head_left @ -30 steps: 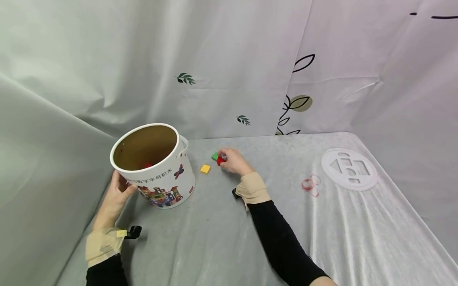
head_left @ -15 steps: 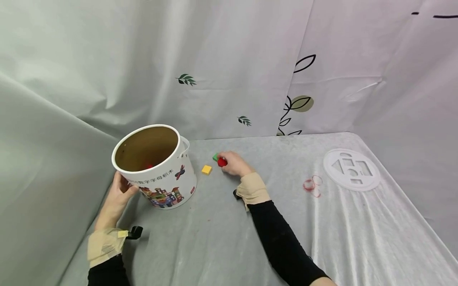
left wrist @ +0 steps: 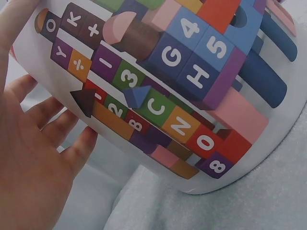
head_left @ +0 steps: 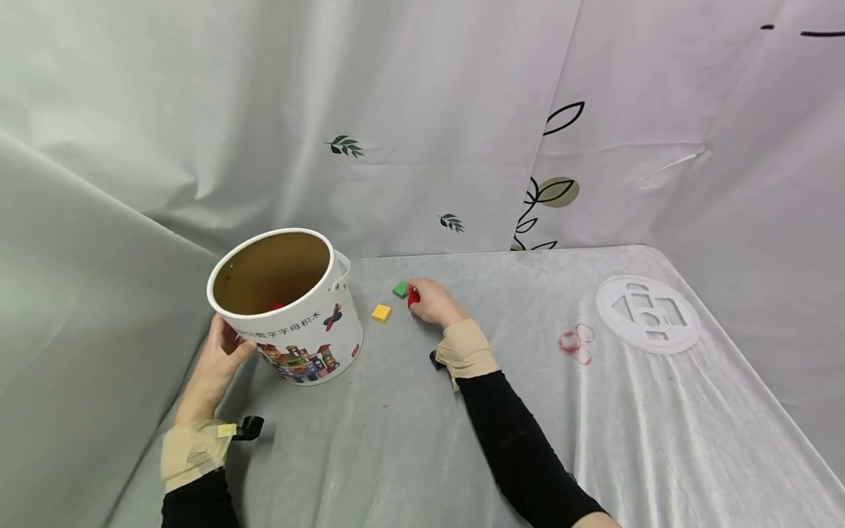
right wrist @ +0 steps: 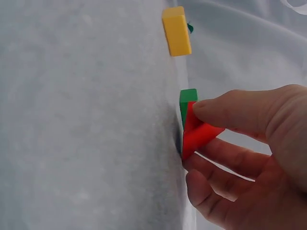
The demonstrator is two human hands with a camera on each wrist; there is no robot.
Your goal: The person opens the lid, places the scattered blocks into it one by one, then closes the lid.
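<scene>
A white bucket (head_left: 343, 323) printed with coloured letter blocks stands at the left, tilted a little. My left hand (head_left: 216, 363) grips its left side, fingers bent round the wall; the left wrist view shows the fingertips against the printed bucket side (left wrist: 158, 96). My right hand (head_left: 434, 302) pinches a small red block (right wrist: 199, 134) between thumb and fingers, close over the table. Just beyond it in the right wrist view is a green block (right wrist: 188, 98). A yellow block (head_left: 381, 313) lies between the bucket and my right hand.
Something red (head_left: 277, 305) shows inside the bucket. A white round lid (head_left: 650, 314) with shaped cutouts lies at the right on the grey-covered table (head_left: 370, 455). Red ring marks (head_left: 576, 342) are on the cloth near it. Hanging sheets (head_left: 422, 117) enclose the back and sides.
My right hand has drawn the red block slightly right, away from the green block, which now shows more. The left hand and bucket stay nearly in place.
</scene>
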